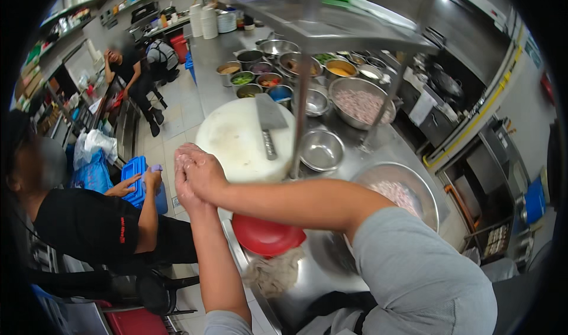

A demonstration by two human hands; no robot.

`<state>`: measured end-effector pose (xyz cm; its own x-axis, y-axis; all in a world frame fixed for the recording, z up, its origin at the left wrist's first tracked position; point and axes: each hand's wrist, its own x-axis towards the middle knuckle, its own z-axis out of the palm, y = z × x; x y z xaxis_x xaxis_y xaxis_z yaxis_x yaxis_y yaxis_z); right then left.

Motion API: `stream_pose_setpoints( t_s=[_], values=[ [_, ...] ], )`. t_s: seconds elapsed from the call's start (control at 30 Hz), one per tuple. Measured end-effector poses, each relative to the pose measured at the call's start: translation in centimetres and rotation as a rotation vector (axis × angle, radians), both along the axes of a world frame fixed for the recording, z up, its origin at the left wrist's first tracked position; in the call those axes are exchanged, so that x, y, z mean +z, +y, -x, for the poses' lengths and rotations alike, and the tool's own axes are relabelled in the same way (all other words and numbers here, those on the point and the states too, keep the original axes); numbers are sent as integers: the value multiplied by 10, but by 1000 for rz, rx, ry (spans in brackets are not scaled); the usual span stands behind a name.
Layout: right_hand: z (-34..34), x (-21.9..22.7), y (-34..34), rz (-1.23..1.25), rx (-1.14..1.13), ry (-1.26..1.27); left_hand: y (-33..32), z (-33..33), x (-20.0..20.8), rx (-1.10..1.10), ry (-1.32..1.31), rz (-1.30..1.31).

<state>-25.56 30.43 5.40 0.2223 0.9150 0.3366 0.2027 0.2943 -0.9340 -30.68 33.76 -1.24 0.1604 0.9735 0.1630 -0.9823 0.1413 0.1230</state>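
Observation:
My left hand (182, 178) and my right hand (204, 172) are closed together left of the cutting board, palm to palm, the right lying over the left. Both look wet. Whatever is between the palms, if anything, is hidden. Beside them is the round white cutting board (228, 139), with a cleaver (271, 116) lying flat on it. Below my right forearm sits a red bowl (266, 237), partly covered by the arm. A large steel bowl (423, 187) holding pale pink pieces stands to the right, partly behind my right arm.
An empty steel bowl (322, 150) and a bowl of pink minced meat (362, 103) stand beyond the shelf post (300, 104). A crumpled cloth (275, 273) lies at the counter's edge. Close on the left, a co-worker (89, 222) handles a blue container (135, 175).

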Motion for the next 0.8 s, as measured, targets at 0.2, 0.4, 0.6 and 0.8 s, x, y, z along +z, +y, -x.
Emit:
stream_pose_setpoints(
  t_s=[0.2,0.4,0.6,0.8],
  values=[
    [-139,58,-188,-257,-58,192,-190,-139,93,16,278,-73],
    [-284,35,-307,-308,-239,-12,-307,-277,77,-168,466,-17],
    [-372,-4,-380,-286,-233,-256,-364,-345,31,-358,494,158],
    [-372,-17,-395,-155,-127,-253,-402,-345,18,-267,627,183]
  ],
)
